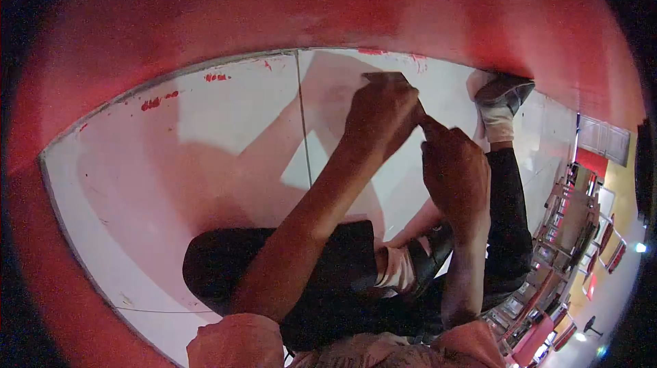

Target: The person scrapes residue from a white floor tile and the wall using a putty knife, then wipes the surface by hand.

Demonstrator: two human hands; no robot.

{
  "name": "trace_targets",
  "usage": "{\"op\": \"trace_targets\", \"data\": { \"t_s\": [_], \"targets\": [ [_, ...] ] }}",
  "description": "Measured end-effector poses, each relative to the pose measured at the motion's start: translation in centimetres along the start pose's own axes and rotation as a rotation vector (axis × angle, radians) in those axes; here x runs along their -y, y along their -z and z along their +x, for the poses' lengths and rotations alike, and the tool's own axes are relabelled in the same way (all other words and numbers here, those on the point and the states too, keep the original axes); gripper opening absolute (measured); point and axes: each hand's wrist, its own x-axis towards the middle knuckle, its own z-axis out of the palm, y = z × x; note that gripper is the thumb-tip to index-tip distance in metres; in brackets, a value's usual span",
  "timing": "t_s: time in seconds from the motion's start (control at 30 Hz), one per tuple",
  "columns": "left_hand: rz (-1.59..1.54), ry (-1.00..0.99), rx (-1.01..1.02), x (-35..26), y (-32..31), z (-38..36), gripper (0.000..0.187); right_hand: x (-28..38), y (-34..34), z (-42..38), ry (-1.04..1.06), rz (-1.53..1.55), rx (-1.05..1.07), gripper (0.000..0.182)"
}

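Floor point(239, 98) of white tiles begins at the left, and the red wall point(205, 12) curves around its left and far sides. Two dark seams are visible, one at the lower left and one farther right. Several separate red marks point(161, 102) lie on the tiles along the wall edge; the small ones are too blurred for exact counting. Broad shadows cover much of the tiles.

Next come the black trousers point(226, 258), with a bent knee under the left forearm. The left hand point(382, 111) is raised above the tiles, and its fingers are closed on a dark flat piece point(387, 78), which comes out past the far side of the fist. The lower shoe point(434, 252), with a striped sock point(397, 267), is between the forearms.

The right hand point(455, 173) is nearer to the body, its fingers curled around a thin tool point(423, 119) that points to the left hand. Whether the piece and the tool are joined, I cannot tell.

Farther right, the upper shoe point(506, 89) is close to the wall, so two shoes are seen. At the right edge there is crowded furniture point(571, 221), one pale panel point(603, 139), one dark fan point(594, 326) and three bright lights point(640, 247).
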Motion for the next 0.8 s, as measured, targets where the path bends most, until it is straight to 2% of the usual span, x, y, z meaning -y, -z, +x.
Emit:
{"op": "trace_targets", "data": {
  "t_s": [0.03, 0.07, 0.13, 0.17, 0.23, 0.27, 0.3, 0.33, 0.37, 0.43, 0.5, 0.53, 0.57, 0.7, 0.8],
  "targets": [
    [0.026, -0.003, 0.088, -0.6, 0.3, -0.1, 0.013, -0.2, -0.1, -0.2, -0.020, -0.016, 0.020, 0.032],
    [0.029, -0.030, -0.012, -0.8, -0.1, -0.3, 0.013, -0.5, -0.3, -0.2, -0.041, -0.030, 0.037, 0.032],
    [0.032, -0.091, -0.202, -1.2, -1.1, -0.8, 0.014, -1.4, -1.4, 1.3, 0.046, -0.037, -0.047, 0.022],
    [0.080, -0.058, -0.209, -1.2, -1.4, -0.5, 0.012, -1.8, -1.4, 2.4, 0.092, -0.064, -0.073, 0.020],
    [0.054, 0.066, -0.013, -1.5, -1.0, 0.1, 0.018, -2.3, -0.9, 2.8, 0.175, -0.073, -0.125, 0.015],
    [0.043, 0.124, 0.079, -1.6, -0.5, 0.2, 0.022, -2.1, -0.9, 2.4, 0.159, -0.117, -0.108, 0.016],
    [0.067, 0.176, 0.087, -1.8, -0.3, 0.1, 0.021, -1.8, -0.9, 2.1, 0.148, -0.162, -0.089, 0.016],
    [0.088, 0.169, 0.054, -1.0, -0.6, 0.2, 0.021, -1.6, -1.0, 2.1, 0.144, -0.209, -0.066, 0.017],
    [0.105, 0.164, 0.027, 0.0, -1.4, 0.3, 0.020, -2.0, -1.9, 2.4, 0.179, -0.114, -0.162, 0.023],
    [0.104, 0.149, -0.035, 0.1, -1.6, 0.5, 0.020, -1.4, -0.9, 2.5, 0.163, -0.138, -0.098, 0.019],
    [0.082, 0.141, -0.030, -0.5, -2.0, 0.1, 0.021, -1.1, 0.5, 2.2, 0.155, -0.174, -0.030, 0.022],
    [0.071, 0.142, -0.028, -0.7, -1.9, -0.2, 0.022, -1.0, 0.1, 2.3, 0.146, -0.175, -0.061, 0.023],
    [0.009, 0.226, 0.056, -0.4, -1.8, 0.1, 0.022, -0.9, -0.6, 2.6, 0.144, -0.179, -0.088, 0.025],
    [0.003, 0.103, -0.094, 1.0, -1.9, 0.5, 0.022, -0.6, -0.3, 2.2, 0.134, -0.184, -0.093, 0.028],
    [-0.058, 0.185, -0.067, 0.4, -1.9, 0.2, 0.023, -0.7, -0.9, 2.7, 0.131, -0.182, -0.107, 0.034]
  ]
}}
